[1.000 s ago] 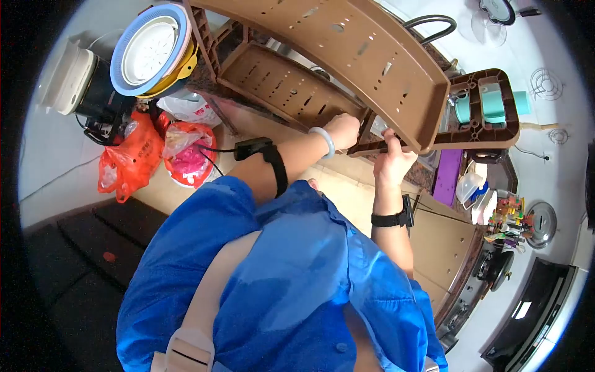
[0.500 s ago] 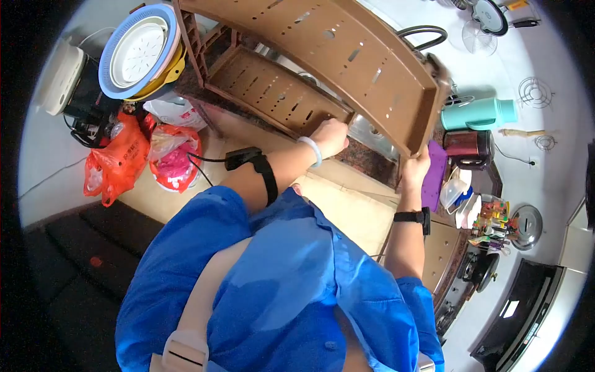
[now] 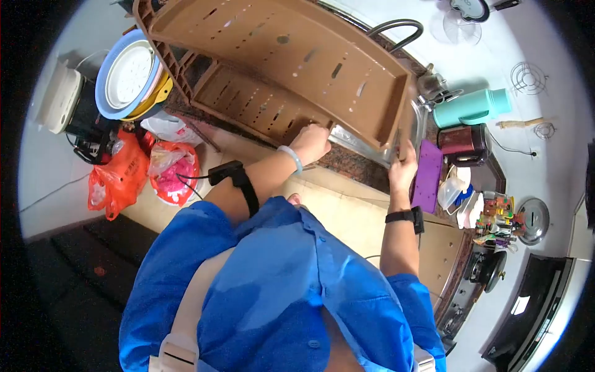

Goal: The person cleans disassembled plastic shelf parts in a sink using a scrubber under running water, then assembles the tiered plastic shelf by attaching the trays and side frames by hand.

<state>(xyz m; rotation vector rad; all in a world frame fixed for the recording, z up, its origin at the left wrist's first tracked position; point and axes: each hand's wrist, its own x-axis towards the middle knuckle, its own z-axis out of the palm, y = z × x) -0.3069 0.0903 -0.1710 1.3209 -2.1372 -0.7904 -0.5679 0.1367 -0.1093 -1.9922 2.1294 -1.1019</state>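
A brown plastic two-tier rack (image 3: 304, 56) with slotted trays spans the upper middle, tilted in the view. My left hand (image 3: 311, 144), with a pale bracelet on its wrist, is closed around the right end of the lower tray (image 3: 245, 102). My right hand (image 3: 404, 166) is closed on a brown upright at the rack's right end, beside the upper tray's corner. Its fingertips are partly hidden by the upright. Under the rack, part of a metal sink (image 3: 365, 137) shows in the dark stone counter (image 3: 356, 164).
A purple board (image 3: 427, 177), a turquoise thermos (image 3: 472, 108) and a dark red kettle (image 3: 465, 146) stand right of the rack. Stacked basins (image 3: 108, 80) are at left, above red plastic bags (image 3: 118, 180). A black faucet hose (image 3: 403, 31) curves behind the rack.
The rack and both hands have shifted left in the view. More of the sink's right side shows. My right hand now sits on the upright, a little apart from the upper tray's corner.
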